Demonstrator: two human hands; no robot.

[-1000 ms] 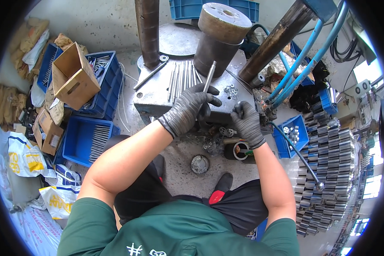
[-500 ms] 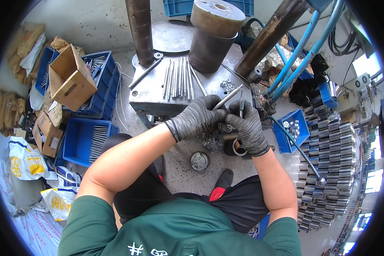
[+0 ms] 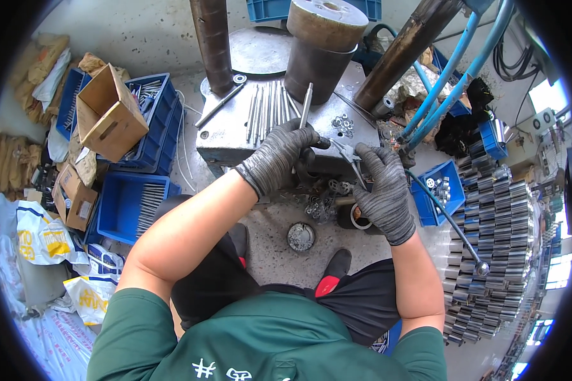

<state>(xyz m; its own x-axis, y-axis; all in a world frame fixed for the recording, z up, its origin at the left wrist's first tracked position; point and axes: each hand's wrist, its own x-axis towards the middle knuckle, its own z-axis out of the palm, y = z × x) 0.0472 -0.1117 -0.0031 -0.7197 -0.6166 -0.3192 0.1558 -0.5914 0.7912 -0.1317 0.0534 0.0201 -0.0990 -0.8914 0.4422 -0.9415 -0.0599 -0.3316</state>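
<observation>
Vs. 0.5 s ago: the rod [image 3: 306, 106] has been swung from a rightward slant to near upright; the pliers-like tool [image 3: 347, 153] has been tipped leftward. The rod is clamped in the gloved left hand [image 3: 278, 157], over the desk's [image 3: 232, 130] front edge. The tool is held loosely in the right hand [image 3: 386, 198]. Hands apart, tool between; tip contact cannot be told. Rod: slim, straight, silver-grey, lower end hidden. Similar rods [image 3: 267, 114] and small rings [image 3: 343, 125] unmoved on the desk.
</observation>
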